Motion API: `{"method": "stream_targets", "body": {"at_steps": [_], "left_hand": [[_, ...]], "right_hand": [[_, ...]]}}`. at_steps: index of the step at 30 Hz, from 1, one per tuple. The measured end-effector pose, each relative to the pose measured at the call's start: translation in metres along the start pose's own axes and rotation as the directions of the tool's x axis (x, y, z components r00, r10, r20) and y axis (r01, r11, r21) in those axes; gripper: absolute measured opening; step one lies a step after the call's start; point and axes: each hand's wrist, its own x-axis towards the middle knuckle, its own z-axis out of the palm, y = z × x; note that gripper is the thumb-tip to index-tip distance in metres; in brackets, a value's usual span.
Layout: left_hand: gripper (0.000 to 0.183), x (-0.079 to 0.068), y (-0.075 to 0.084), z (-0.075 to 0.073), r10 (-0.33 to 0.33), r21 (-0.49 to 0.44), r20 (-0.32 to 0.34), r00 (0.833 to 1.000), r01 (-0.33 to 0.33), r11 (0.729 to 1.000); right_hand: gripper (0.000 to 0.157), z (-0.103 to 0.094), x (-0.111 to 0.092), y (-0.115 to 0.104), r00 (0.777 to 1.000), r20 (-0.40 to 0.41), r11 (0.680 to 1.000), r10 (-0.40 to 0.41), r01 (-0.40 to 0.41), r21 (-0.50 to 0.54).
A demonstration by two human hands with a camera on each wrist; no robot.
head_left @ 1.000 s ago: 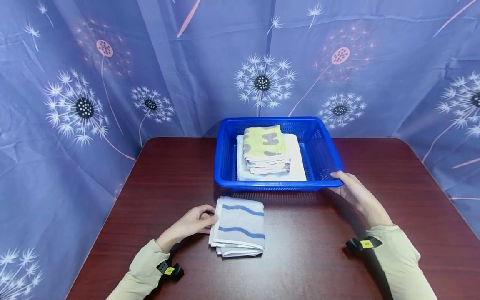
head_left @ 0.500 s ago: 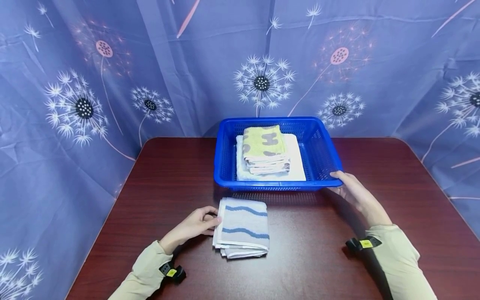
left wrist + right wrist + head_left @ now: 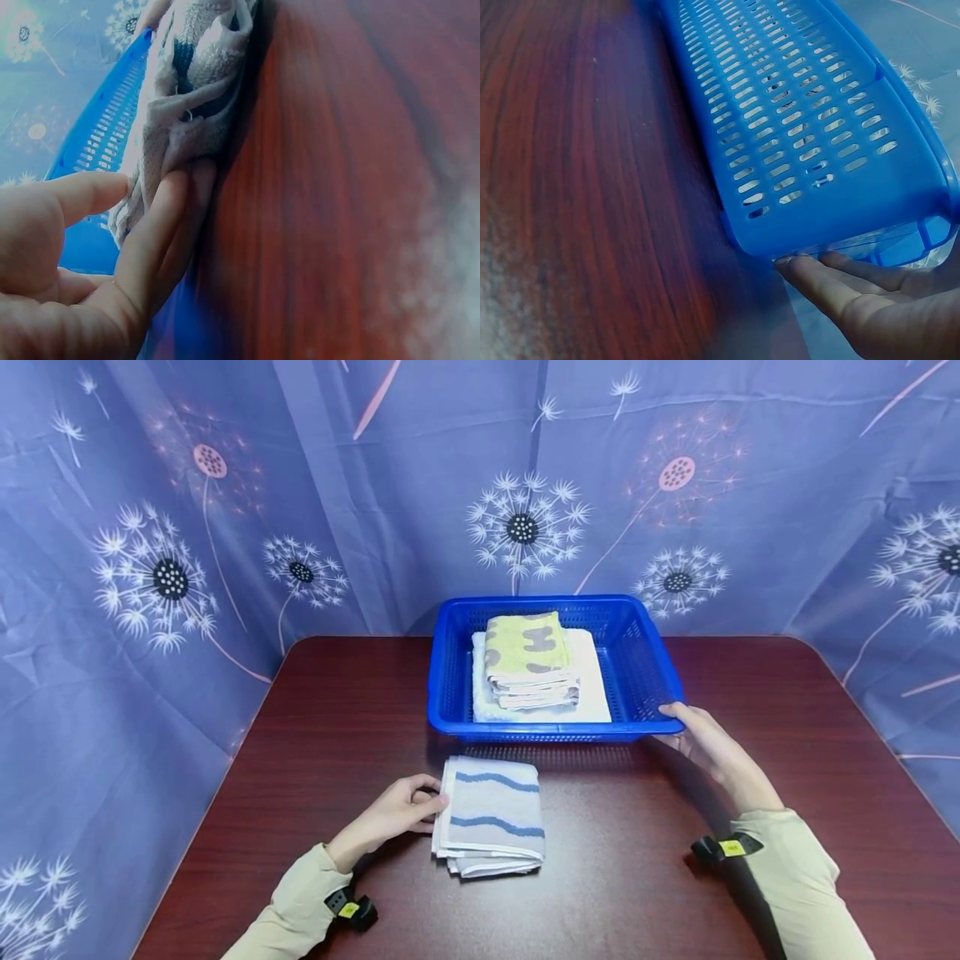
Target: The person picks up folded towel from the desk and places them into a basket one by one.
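Observation:
A folded white towel (image 3: 497, 810) with two wavy blue stripes lies on the table in front of the basket. My left hand (image 3: 397, 812) pinches its left edge, thumb on top and fingers at the side and underneath, as the left wrist view shows on the towel's folded layers (image 3: 199, 97). At the basket's front right corner, my right hand (image 3: 708, 747) holds the blue plastic basket (image 3: 555, 727), thumb over the rim. In the right wrist view the fingers (image 3: 829, 289) press against the perforated basket's end wall, low down.
Inside the basket, toward its left, a folded yellow-and-grey towel (image 3: 528, 647) sits on a larger white towel (image 3: 594, 681). The dark red wooden table (image 3: 622, 877) meets a blue dandelion-print curtain (image 3: 420, 510) at the back and sides.
My left hand and the striped towel have shifted a little to the right across the table. The right hand and the basket have stayed where they were.

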Motion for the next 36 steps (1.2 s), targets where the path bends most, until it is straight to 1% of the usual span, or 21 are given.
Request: {"method": "stream_targets", "body": {"at_steps": [4,7,13,22,29,36], "left_hand": [[0.05,0.002,0.002,0.004,0.004,0.003,-0.008,1.0,-0.004,1.0],[0.05,0.005,0.004,0.006,0.006,0.015,-0.01,1.0,-0.006,1.0],[0.049,0.009,0.006,0.009,0.001,0.022,0.0,1.0,-0.001,1.0],[0.046,0.012,0.009,0.016,0.005,0.009,0.018,1.0,-0.005,1.0],[0.042,0.011,0.011,0.024,0.002,-0.005,0.009,1.0,-0.002,1.0],[0.044,0.012,0.011,0.027,0.011,-0.029,0.009,1.0,-0.01,1.0]], "right_hand": [[0.019,0.001,0.001,0.0,1.0,0.01,0.999,-0.01,0.01,0.049],[0.02,0.0,0.001,0.0,1.0,0.006,0.997,0.0,0.0,0.08],[0.018,-0.001,0.003,-0.002,1.0,-0.01,0.997,0.022,-0.021,0.08],[0.022,0.0,0.003,-0.004,1.0,-0.005,0.996,0.024,-0.023,0.082],[0.031,-0.001,0.004,-0.002,0.999,-0.006,0.997,0.036,-0.036,0.071],[0.026,-0.001,0.003,-0.002,1.0,0.004,0.997,0.031,-0.031,0.072]]}}
